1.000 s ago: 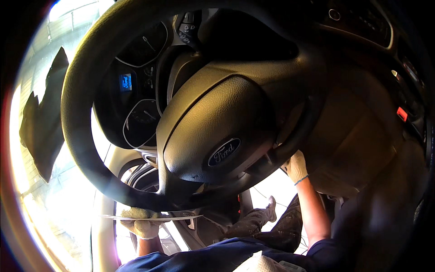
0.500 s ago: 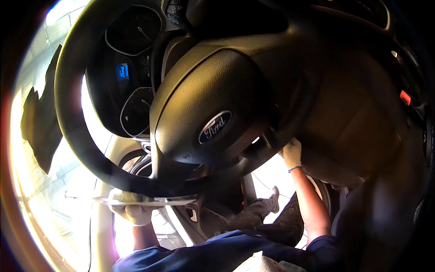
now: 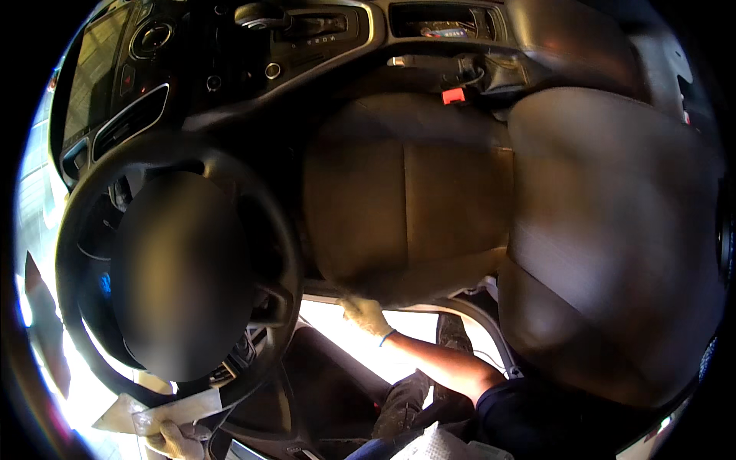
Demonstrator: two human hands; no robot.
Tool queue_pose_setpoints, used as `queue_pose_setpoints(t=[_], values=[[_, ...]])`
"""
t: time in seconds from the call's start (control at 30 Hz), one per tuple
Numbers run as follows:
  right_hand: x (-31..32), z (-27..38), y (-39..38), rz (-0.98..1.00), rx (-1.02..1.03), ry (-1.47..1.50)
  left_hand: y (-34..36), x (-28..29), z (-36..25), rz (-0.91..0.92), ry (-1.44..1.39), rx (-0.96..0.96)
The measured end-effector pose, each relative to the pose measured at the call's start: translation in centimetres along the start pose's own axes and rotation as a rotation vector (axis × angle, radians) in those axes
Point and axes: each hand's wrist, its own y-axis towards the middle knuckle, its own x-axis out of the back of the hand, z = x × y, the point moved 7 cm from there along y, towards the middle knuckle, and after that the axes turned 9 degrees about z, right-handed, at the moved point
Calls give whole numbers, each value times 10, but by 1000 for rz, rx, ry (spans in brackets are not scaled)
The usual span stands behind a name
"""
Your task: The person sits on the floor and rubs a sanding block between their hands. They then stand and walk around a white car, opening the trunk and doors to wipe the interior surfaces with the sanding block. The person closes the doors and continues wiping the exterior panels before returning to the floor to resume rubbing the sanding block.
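My left hand (image 3: 176, 442), in a pale work glove, grips a flat whitish sheet (image 3: 172, 414) just below the rim of the black steering wheel (image 3: 291, 268). The sheet looks thin, with a pointed left end; I cannot tell its material. My right hand (image 3: 366, 316), gloved with a blue cuff edge, reaches to the door-side edge of the dark driver's seat (image 3: 452, 199). Its fingertips are at the seat's lower side, partly lost in shadow and glare, so their grip does not show.
A red seat-belt buckle (image 3: 454, 96) stands at the seat's far side, beside the handbrake lever (image 3: 418, 63). Beyond are the gear selector (image 3: 261, 15) and an open console tray (image 3: 441, 23) with small items. The open door (image 3: 261, 414) lies near my left hand.
The view has swung right from the steering wheel to the seat and console. The sheet, edge-on before, now shows its broad face. My right hand stays by the seat edge.
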Motion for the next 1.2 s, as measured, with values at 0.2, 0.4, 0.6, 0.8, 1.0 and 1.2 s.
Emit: queue_pose_setpoints(t=[0.2, 0.4, 0.6, 0.8, 1.0, 1.2], values=[[38, -15, -22, -70, -114, 129, -3, 6, 13, 138, -39, 109], [34, -11, -24, -43, -163, 174, -1, -5, -5, 57, -114, -103], [30, 0, -30, -53, -158, 127, 4, -2, -10, 49, -67, -218], [37, -2, -32, -103, -178, 175, 9, -3, 31, 41, -175, -99], [19, -11, -23, -90, -170, 229, -5, -40, 63, 2, -77, -16], [23, -17, -10, -23, -247, 157, -21, -150, 72, 239, -210, 56]])
